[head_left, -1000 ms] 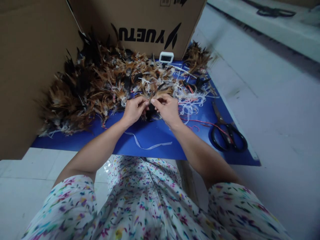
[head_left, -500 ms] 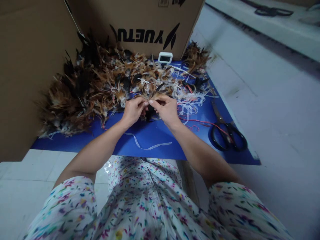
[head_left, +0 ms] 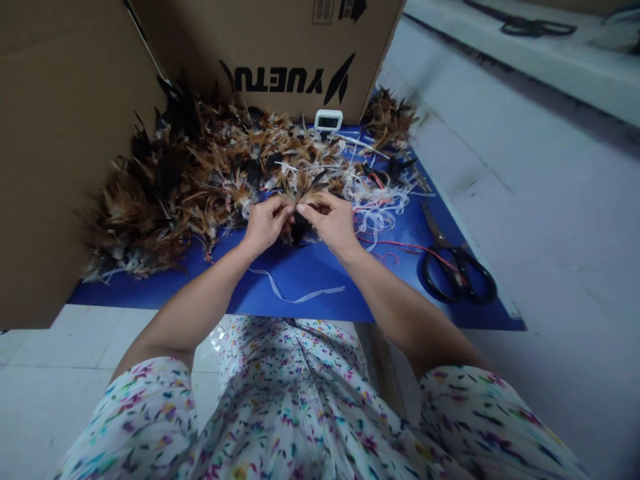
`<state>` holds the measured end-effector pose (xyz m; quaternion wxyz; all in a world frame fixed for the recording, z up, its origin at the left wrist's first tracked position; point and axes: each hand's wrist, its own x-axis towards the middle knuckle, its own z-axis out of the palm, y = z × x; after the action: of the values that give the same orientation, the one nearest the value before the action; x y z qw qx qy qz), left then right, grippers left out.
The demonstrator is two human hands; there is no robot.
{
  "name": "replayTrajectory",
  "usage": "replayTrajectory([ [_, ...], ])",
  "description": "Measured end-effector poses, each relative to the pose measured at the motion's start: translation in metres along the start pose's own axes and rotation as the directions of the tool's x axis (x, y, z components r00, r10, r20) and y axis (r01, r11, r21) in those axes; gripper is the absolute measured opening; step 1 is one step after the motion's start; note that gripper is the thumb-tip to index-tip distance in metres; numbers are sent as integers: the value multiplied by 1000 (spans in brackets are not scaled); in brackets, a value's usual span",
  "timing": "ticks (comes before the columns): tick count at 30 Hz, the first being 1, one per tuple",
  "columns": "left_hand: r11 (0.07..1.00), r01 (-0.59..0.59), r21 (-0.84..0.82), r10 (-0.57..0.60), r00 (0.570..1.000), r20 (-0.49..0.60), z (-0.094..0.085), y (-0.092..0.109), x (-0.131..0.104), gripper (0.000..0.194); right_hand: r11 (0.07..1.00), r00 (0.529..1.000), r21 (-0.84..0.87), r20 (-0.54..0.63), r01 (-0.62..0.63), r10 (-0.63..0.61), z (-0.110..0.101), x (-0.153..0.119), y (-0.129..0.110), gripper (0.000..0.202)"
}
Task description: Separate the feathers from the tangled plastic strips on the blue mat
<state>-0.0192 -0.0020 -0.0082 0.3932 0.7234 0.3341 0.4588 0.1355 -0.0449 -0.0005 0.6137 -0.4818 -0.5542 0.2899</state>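
A small bunch of brown and black feathers is pinched between my two hands over the blue table. My left hand grips it from the left, thumb and fingertips pressed together. From the right, my right hand holds the same bunch, its thumb tip close to the left one. Dark feathers hang below the fingertips. Behind the hands lies a large pile of brown and black feathers. White ribbon strips lie tangled just right of my right hand.
Black-handled scissors and a red cord lie on the right. A loose ribbon lies near the front edge. Cardboard boxes stand behind and left. A small white display stands at the back.
The view has shifted slightly. The thumb tips have moved a little against each other on the feather bunch; both hands keep their hold.
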Motion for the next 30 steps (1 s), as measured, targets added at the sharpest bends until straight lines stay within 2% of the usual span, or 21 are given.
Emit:
replayTrajectory([
  [3,986,87,-139,-92,995,-29,-2,-3,3,34,995,996,50,-28,-86,87,0,1,-4,17],
  [7,939,140,-315,-179,979,-99,-8,-1,9,38,991,991,52,-57,-122,125,-3,3,-8,18],
  [10,905,119,-408,-198,968,-156,-14,2,13,37,994,995,-51,10,-94,95,-6,2,-6,7],
  [12,887,113,-449,-217,958,-187,-19,4,16,34,983,994,-184,107,-14,34,-7,0,-4,4],
  [14,876,114,-468,-244,943,-226,-24,6,20,31,943,972,-323,235,79,-1,-7,-3,-3,8],
  [17,876,113,-469,-263,927,-267,-31,9,23,28,854,919,-498,390,151,65,-5,-10,-6,8],
  [20,888,109,-447,-269,911,-312,-37,10,26,27,742,884,-649,433,169,177,-2,-14,-10,12],
  [23,894,111,-435,-266,912,-312,-39,10,26,25,664,865,-726,437,179,246,1,-16,-12,15],
  [27,899,127,-419,-264,920,-289,-37,7,25,24,672,854,-722,445,166,268,2,-16,-9,9],
  [30,901,150,-407,-273,925,-264,-35,6,24,23,752,872,-650,427,112,239,0,-13,-6,8],
])
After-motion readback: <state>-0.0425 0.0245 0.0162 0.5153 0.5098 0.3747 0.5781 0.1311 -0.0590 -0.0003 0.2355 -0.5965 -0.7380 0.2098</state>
